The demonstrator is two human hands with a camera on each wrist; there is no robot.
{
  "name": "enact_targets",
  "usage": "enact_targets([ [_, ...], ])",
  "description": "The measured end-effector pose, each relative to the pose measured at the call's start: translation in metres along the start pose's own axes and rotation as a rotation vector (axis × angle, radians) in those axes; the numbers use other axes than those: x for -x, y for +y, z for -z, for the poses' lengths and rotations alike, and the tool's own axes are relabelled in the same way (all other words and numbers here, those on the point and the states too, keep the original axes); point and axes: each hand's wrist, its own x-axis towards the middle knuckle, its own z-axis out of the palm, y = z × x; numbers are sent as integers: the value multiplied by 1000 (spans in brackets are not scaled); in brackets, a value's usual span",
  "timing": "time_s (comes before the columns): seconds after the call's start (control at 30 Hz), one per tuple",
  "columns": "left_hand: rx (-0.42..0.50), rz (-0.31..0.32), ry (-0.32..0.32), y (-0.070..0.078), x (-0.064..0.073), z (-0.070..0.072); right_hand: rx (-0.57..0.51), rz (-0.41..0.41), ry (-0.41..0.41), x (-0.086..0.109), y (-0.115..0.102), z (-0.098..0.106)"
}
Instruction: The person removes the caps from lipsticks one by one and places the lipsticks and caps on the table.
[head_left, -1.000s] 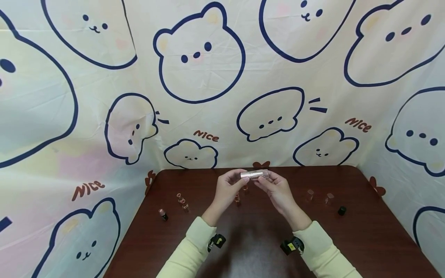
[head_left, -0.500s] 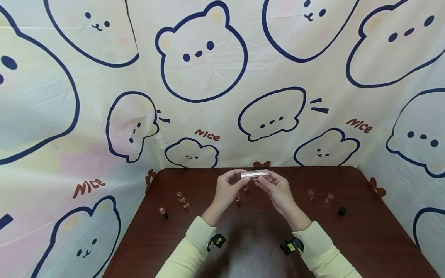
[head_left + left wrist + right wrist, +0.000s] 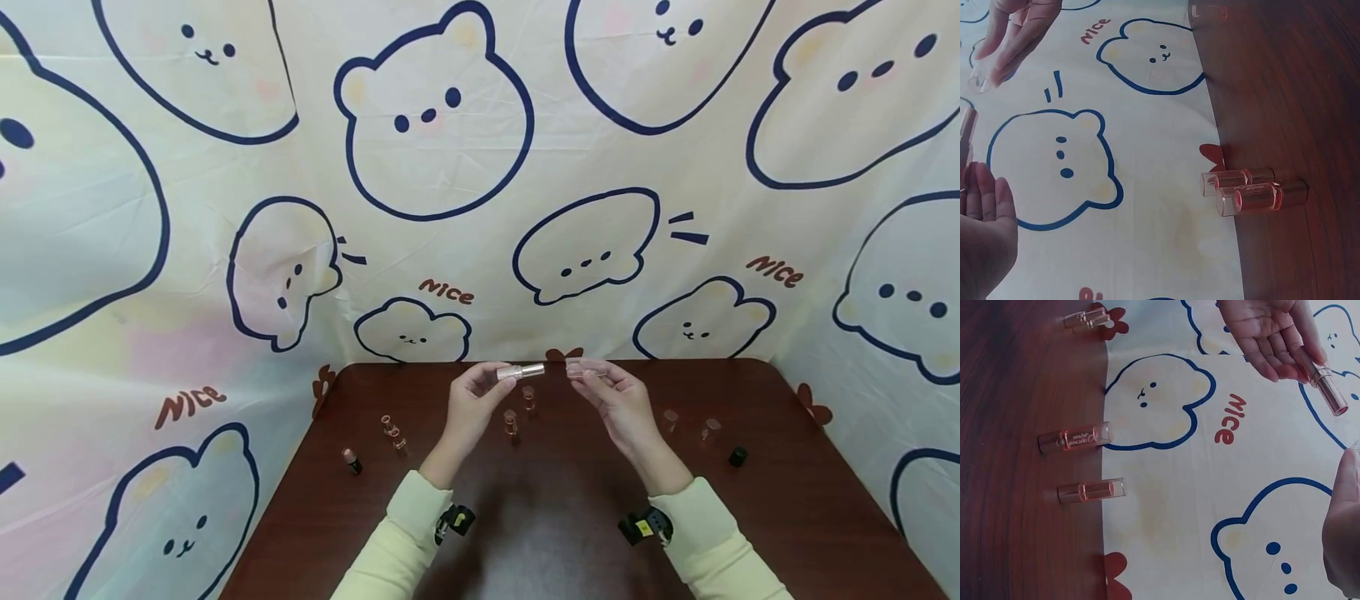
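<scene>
Above the table's far edge, my left hand [image 3: 468, 412] pinches the base of a lipstick [image 3: 522, 372], a slim pale-pink and metallic tube pointing right. My right hand [image 3: 621, 412] holds a clear lipstick cap [image 3: 577, 368] between thumb and fingers, a short gap away from the tube's end. In the right wrist view the lipstick [image 3: 1330, 392] sticks out past the fingers of the left hand [image 3: 1266, 334]. The left wrist view shows the transparent cap [image 3: 980, 80] at the fingertips of the right hand [image 3: 1025, 31].
Two capped pink lipsticks [image 3: 511, 426] stand mid-table below the hands. Further left are two more lipsticks [image 3: 398, 441] and a black-based uncapped one [image 3: 352, 462]. On the right stand two clear caps [image 3: 710, 429] and a black cap [image 3: 738, 456]. A printed cloth [image 3: 435, 183] hangs behind the table.
The clear cap has come off the lipstick. My hands have moved apart, the left going left with the tube and the right going right with the cap.
</scene>
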Motion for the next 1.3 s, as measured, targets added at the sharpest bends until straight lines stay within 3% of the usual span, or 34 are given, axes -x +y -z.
enact_targets([
  [0.33,34,40,-1,0,3,7,42,-41,31,0,1,9],
  [0.63,66,79,19,-10,5,20,91,-51,62,3,-5,30],
  [0.73,69,95,23,-21,3,25,111,-63,87,4,-7,39],
  [0.9,75,117,69,-39,1,32,149,-50,73,5,-8,51],
  [1.1,39,121,128,-44,4,39,199,-51,77,7,-9,64],
  [1.3,6,168,155,-48,6,48,213,-51,85,11,-8,78],
])
